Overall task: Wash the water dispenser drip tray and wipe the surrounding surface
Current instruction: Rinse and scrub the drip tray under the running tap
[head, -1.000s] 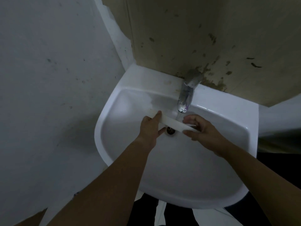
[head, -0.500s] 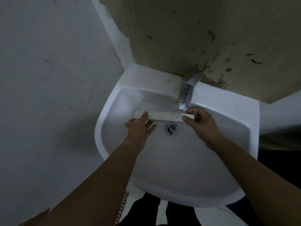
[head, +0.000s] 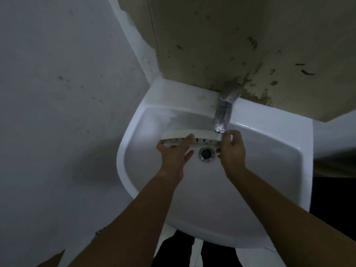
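Observation:
A long white drip tray [head: 200, 136] with dark slots along its near side is held level over the white sink [head: 260, 189], just under the chrome tap [head: 224, 110]. My left hand [head: 174, 153] grips the tray's left part from below, fingers over its front edge. My right hand [head: 232, 149] holds the tray's right end, right beneath the tap's spout. The metal drain [head: 206, 154] shows between my two hands, below the tray.
A stained beige wall panel [head: 231, 45] rises behind the tap. A grey wall [head: 57, 112] stands close on the left. The sink's rim curves round in front of me, with dark trouser legs and pale floor below it.
The tray has been lifted from above the drain up toward the spout and turned, so its slotted side now faces me. Both hands kept hold and shifted with it.

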`<state>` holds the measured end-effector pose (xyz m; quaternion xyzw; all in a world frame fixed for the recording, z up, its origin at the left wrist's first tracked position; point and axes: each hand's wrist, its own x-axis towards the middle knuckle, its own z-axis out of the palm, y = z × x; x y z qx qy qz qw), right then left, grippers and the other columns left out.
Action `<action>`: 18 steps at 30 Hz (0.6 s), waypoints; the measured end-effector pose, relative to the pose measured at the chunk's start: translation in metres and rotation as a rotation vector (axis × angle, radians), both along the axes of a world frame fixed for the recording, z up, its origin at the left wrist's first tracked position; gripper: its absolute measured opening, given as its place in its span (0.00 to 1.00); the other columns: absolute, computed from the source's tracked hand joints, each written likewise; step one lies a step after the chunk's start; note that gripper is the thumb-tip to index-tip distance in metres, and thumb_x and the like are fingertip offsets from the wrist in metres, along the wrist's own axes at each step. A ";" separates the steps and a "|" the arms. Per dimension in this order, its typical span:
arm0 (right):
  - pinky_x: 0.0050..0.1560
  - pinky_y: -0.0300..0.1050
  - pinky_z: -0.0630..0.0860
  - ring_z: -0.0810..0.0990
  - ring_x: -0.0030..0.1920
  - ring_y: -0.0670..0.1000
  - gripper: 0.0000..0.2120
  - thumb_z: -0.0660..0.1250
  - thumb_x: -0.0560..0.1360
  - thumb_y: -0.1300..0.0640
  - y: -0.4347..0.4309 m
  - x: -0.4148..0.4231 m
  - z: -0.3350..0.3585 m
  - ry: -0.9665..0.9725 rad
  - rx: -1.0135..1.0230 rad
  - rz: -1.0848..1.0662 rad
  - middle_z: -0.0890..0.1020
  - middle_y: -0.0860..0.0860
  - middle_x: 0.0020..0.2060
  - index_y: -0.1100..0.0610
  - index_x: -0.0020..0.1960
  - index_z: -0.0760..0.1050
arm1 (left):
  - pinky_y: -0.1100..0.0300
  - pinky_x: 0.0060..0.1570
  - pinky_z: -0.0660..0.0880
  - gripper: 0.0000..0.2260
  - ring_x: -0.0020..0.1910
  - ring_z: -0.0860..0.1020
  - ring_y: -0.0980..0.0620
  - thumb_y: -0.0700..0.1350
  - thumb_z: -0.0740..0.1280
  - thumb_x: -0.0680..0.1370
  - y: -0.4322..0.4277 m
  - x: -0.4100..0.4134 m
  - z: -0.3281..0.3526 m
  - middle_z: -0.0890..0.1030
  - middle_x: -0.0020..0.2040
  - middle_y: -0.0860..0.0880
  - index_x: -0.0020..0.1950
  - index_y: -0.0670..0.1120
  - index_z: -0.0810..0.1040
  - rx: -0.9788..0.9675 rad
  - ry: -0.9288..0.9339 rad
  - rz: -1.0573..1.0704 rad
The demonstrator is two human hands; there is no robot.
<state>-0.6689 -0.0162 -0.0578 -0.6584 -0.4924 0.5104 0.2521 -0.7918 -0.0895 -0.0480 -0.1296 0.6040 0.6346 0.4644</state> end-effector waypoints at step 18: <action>0.36 0.47 0.78 0.82 0.45 0.56 0.02 0.61 0.81 0.52 0.002 0.026 -0.003 0.245 0.001 -0.303 0.80 0.56 0.49 0.50 0.52 0.71 | 0.53 0.39 0.82 0.12 0.43 0.81 0.45 0.56 0.57 0.82 0.019 0.027 -0.003 0.74 0.60 0.40 0.58 0.50 0.61 -0.068 -0.075 0.012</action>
